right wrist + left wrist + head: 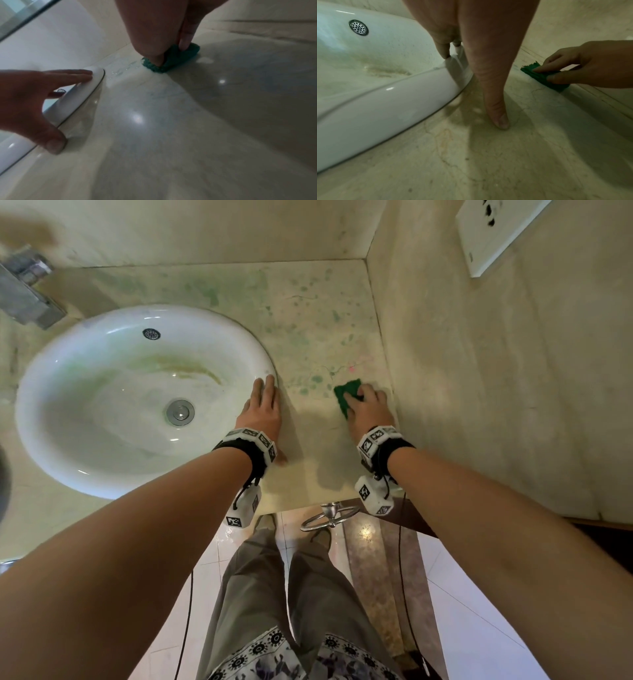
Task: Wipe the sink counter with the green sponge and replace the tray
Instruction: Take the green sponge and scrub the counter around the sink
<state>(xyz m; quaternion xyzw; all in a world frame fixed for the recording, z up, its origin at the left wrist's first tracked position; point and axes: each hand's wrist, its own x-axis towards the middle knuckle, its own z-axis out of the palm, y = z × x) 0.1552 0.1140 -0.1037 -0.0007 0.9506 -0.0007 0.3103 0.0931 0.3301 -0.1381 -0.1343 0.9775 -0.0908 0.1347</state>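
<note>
From the head camera, the green sponge (347,396) lay flat on the counter (308,344) under the right hand (368,409), close to the side wall (479,392) and on the far side of the work area from the sink (137,398); its long axis ran roughly away from the person, towards the green blotches on the stone beyond it, so the unwiped patch sat ahead of the sponge and to its left. The left hand (262,409) held nothing, its straight fingers laid along the sink's rim, so the right hand was plainly the nearer one to the job. No tray showed anywhere. In the left wrist view, the left hand's fingers (494,83) stood stretched, thumb tip on the stone and others touching the smooth glazed white rim, while across the veined, slightly glossy marble the right hand (590,65) pressed down on the sponge (544,77), fingers spread over its rough, frayed top. The right wrist view showed the sponge (173,60) as a thin, coarse, fibrous pad pinned by a fingertip, seemingly with the thumb bearing on its near edge, though that part was dim. Wet droplets glinted on the counter just left of it, and the left hand (30,102) rested flat on the rounded rim.
</note>
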